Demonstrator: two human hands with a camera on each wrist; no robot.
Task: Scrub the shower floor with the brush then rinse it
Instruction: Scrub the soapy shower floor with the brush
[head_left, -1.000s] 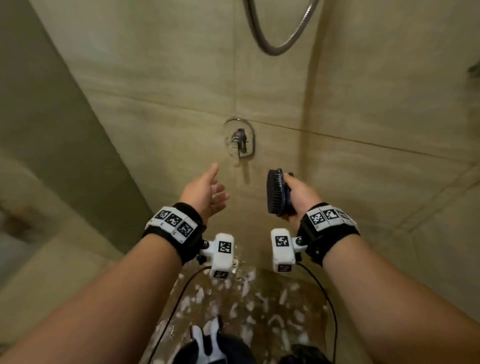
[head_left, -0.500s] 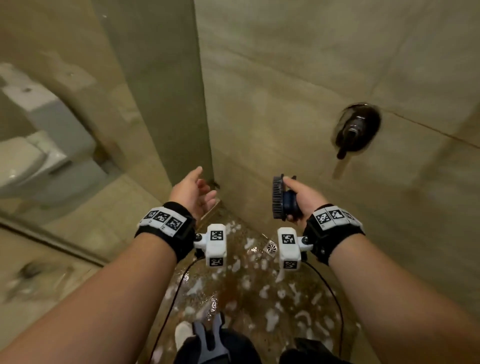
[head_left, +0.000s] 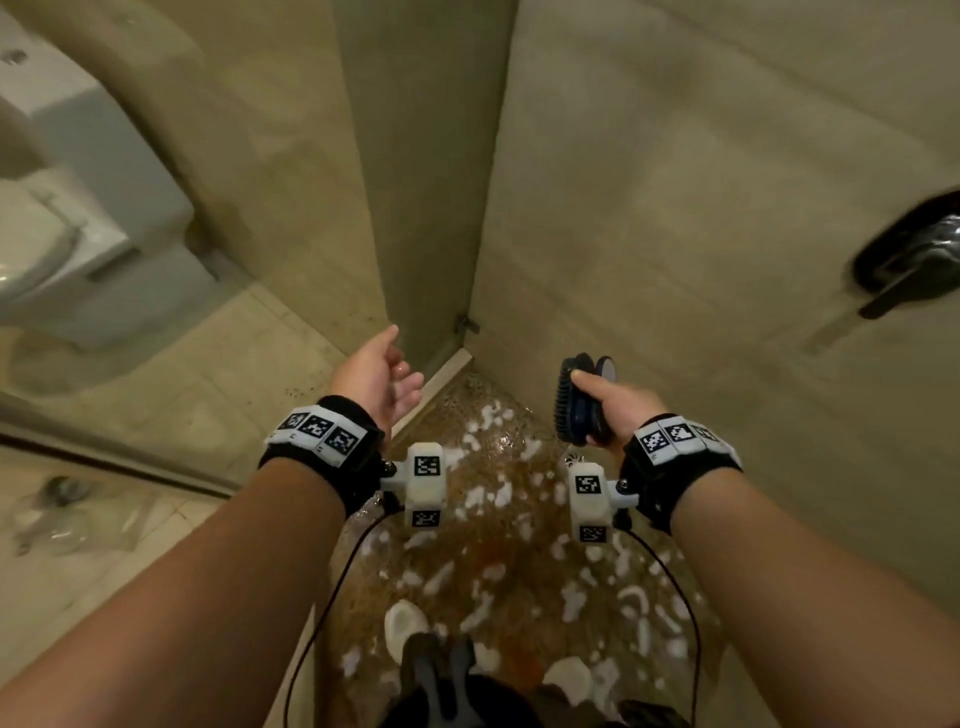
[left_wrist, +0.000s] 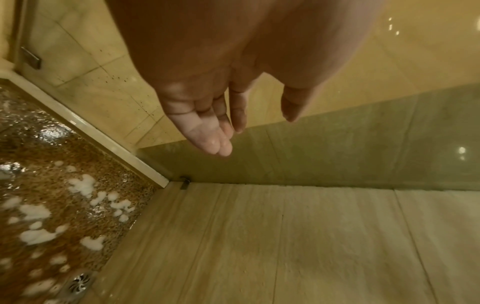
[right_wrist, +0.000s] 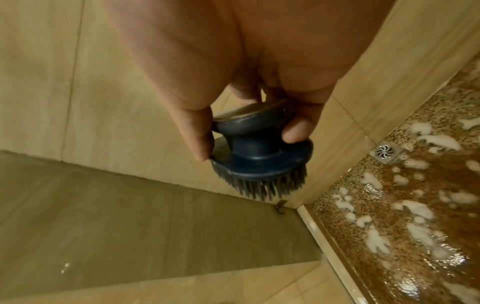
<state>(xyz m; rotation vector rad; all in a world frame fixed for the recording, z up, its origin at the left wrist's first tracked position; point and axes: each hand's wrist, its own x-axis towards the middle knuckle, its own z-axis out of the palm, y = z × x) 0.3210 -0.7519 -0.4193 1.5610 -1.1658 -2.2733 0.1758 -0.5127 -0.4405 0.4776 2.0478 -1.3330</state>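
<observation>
Right hand (head_left: 615, 402): thumb and fingers curled round the knob handle of a dark blue brush (head_left: 574, 400). In the right wrist view the thumb lies along one side of the knob and a fingertip presses the other side, just above the round base. The brush (right_wrist: 259, 156) is held in the air, clear of the floor. From the head view its bristles face toward 9 o'clock, handle cap toward 3 o'clock; it sits at the far end of the hand, roughly 12 o'clock from the wrist.

Left hand (head_left: 376, 379): empty, fingers relaxed and nearly straight, thumb apart from them, palm turned inward. Left wrist view confirms it holds nothing (left_wrist: 207, 115); fingertips look wet. The brush lies at 3 o'clock from this hand, well apart.

Below and between both hands: the shower floor (head_left: 498, 561), brown speckled, wet, glossy, dotted with white foam patches (head_left: 488, 415). A small metal drain (right_wrist: 385, 153) sits at the floor's edge against the wall, just beside the foam.

At 12 o'clock from the hands: corner where a glass panel (head_left: 415, 182) meets the tiled wall (head_left: 649, 208); a pale raised sill (left_wrist: 85, 131) runs along the floor's edge.

At 2 o'clock on the wall: dark tap handle (head_left: 914, 254). At 10 o'clock, seen through glass: white toilet (head_left: 57, 244).
</observation>
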